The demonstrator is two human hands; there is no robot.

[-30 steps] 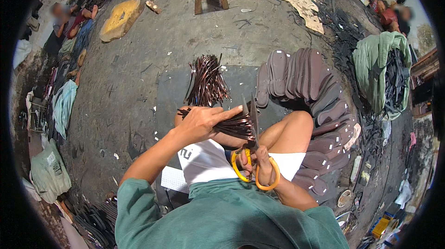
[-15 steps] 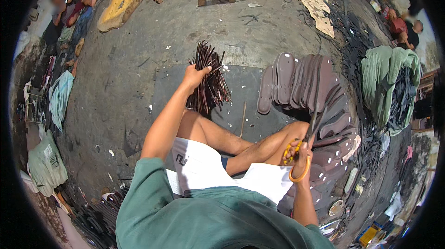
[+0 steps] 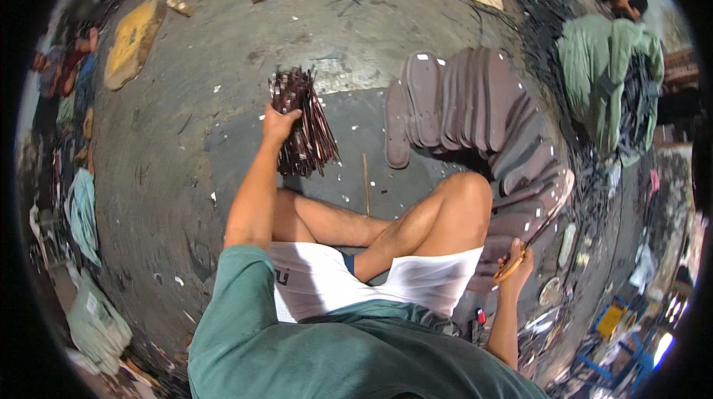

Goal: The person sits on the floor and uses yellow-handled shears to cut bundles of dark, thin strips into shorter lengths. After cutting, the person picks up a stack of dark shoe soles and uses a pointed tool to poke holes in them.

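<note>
Strips (image 3: 306,143) – brown, bunched – sit pinched in the left hand (image 3: 279,122), scissors (image 3: 509,269) clasped in the right hand (image 3: 521,262)

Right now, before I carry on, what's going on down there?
A person in a green shirt sits with bent legs on the floor. Their left grip is on a bundle of dark brown strips in front of the legs. The right grip holds orange-handled scissors off to the right, well away from the strips. Brown sole-shaped pieces curve in an overlapping row around the right knee. A thin stick lies between the bundle and the row.
</note>
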